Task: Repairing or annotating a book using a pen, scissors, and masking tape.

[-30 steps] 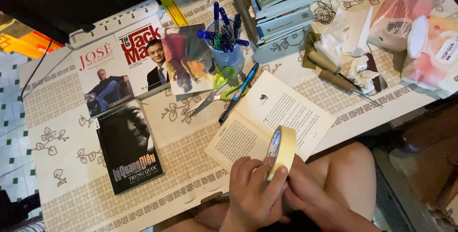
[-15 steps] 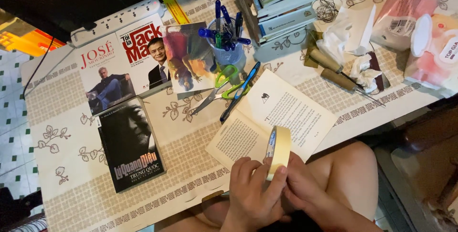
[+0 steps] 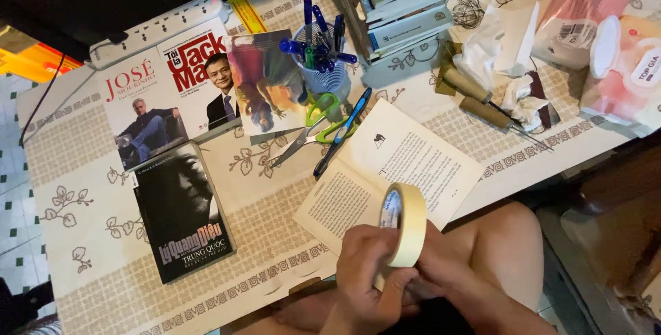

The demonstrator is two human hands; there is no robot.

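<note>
- Head view: both hands were clamped on a roll of cream masking tape (image 3: 404,223), held upright on edge over the lap. The left hand (image 3: 367,273) wrapped its lower left side, with fingers closed on the rim. The right hand (image 3: 454,276) pinched it from the right, fingertips meeting the left hand's beneath the roll.
- Just behind the roll lay an open book (image 3: 392,170) at the table edge.
- Farther beyond, green-handled scissors (image 3: 313,128) and a blue pen (image 3: 342,132) rested near a pen cup (image 3: 323,66).
- Well to the left of the grip lay a dark-covered book (image 3: 182,211) on the patterned tablecloth (image 3: 69,170).
</note>
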